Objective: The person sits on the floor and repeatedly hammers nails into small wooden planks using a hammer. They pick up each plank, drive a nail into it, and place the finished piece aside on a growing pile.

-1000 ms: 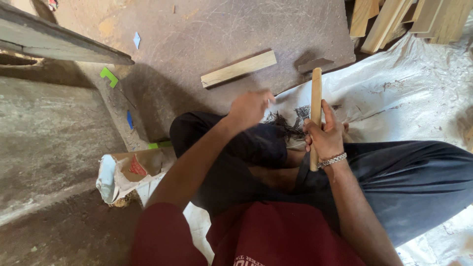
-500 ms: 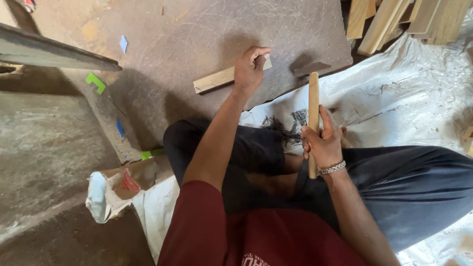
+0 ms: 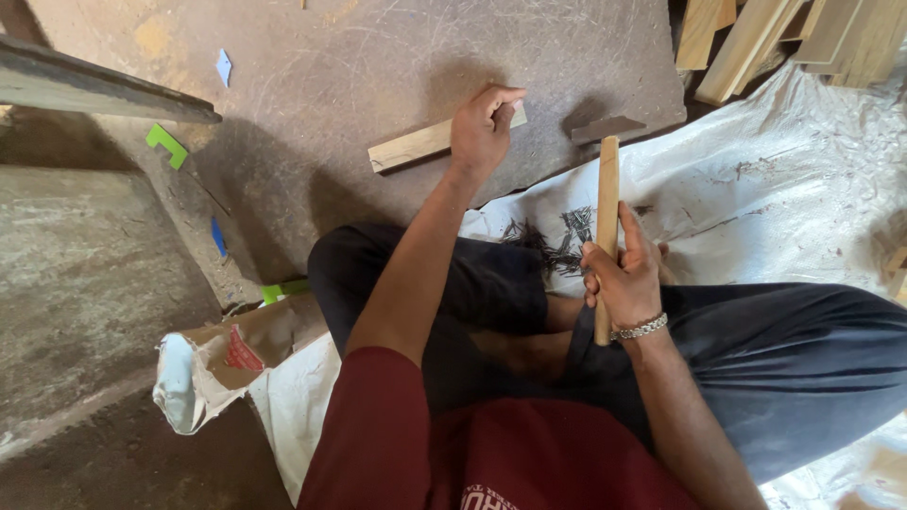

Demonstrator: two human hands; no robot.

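On the far board, my left hand [image 3: 484, 127] is down over the right end of a short wooden block [image 3: 416, 146], fingers curled around its end; whether the block is off the surface, I cannot tell. My right hand [image 3: 624, 279] is closed around a wooden stick [image 3: 607, 217], held upright close to my lap, lower end below the fist, upper end pointing away from me.

Progress, as I judge it: both pieces are in hand but well apart, block far and left, stick near and right. Nothing looks joined. No nail set in either piece that I can see.

Between the hands, on the white sheet [image 3: 775, 179] just left of the stick, lies a loose pile of dark nails [image 3: 557, 236], untouched. A small dark scrap [image 3: 605, 127] sits on the brown board [image 3: 331, 66] right of the block. More planks [image 3: 756, 38] lean at far right. A torn paper bag [image 3: 203, 364] lies near left, by my knee.
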